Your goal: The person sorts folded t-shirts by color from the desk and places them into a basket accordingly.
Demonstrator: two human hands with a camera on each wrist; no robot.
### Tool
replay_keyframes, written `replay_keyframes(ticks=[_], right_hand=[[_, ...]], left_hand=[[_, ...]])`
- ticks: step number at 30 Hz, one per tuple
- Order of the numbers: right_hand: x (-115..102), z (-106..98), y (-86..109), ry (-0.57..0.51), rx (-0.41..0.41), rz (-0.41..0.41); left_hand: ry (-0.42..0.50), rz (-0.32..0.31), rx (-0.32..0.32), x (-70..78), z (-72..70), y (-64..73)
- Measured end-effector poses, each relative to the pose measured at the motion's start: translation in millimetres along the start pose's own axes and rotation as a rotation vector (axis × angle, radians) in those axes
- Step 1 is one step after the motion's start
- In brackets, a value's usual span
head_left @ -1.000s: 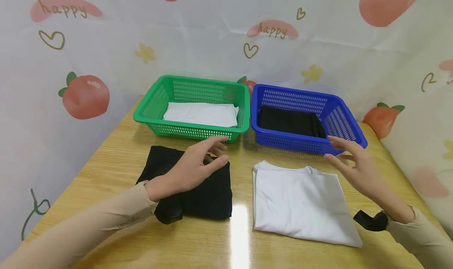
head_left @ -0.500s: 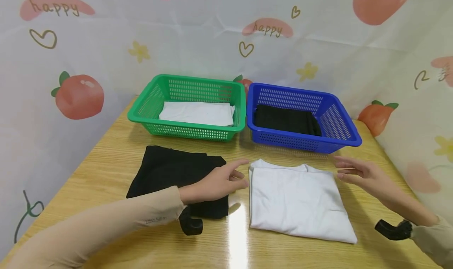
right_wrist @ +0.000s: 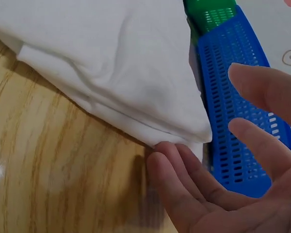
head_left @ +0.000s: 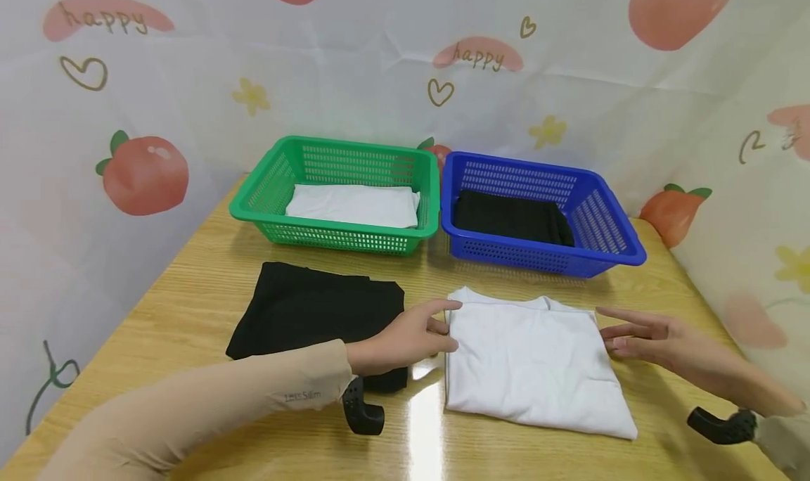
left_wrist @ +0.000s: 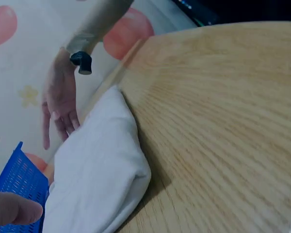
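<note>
A folded white T-shirt (head_left: pixel 534 361) lies on the table, its collar edge toward the baskets. At its left side my left hand (head_left: pixel 408 337) hovers with fingers loosely bent, and part of it shows low in the left wrist view. My right hand (head_left: pixel 673 344) is at the opposite side. In the right wrist view its lower fingertips (right_wrist: pixel 160 162) meet the shirt's folded edge, while the thumb and another finger stay spread apart from the cloth. A folded black garment (head_left: pixel 323 312) lies left of the shirt, partly hidden by my left hand and sleeve.
Behind the shirt stands a blue basket (head_left: pixel 525 252) with folded black cloth (head_left: pixel 509 217) inside. Beside it on the left, a green basket (head_left: pixel 335 238) holds folded white cloth (head_left: pixel 353 205). A patterned curtain (head_left: pixel 354 66) hangs behind the wooden table (head_left: pixel 183 291).
My left hand has moved right from over the black garment to the white T-shirt's left edge. My right hand has come down from by the blue basket to the shirt's right edge.
</note>
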State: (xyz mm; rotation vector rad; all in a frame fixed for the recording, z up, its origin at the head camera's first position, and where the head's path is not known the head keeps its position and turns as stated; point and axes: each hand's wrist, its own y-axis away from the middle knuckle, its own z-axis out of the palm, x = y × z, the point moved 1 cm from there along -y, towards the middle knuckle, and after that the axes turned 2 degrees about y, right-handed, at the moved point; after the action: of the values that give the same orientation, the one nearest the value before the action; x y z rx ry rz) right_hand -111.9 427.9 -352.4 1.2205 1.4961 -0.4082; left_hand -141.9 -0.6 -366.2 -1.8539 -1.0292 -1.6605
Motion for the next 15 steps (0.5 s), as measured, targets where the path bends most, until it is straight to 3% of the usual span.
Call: replay_keyframes(ticks=[9, 15], right_hand=[[13, -8, 3.0, -0.266, -0.221, -0.058], [14, -7, -4.8, -0.388, -0.313, -0.065]], left_hand=[[0.142, -0.056, 0.028, 1.4, 5.7, 2.3], [0.218, -0.086, 0.039, 4.1, 9.6, -2.8]])
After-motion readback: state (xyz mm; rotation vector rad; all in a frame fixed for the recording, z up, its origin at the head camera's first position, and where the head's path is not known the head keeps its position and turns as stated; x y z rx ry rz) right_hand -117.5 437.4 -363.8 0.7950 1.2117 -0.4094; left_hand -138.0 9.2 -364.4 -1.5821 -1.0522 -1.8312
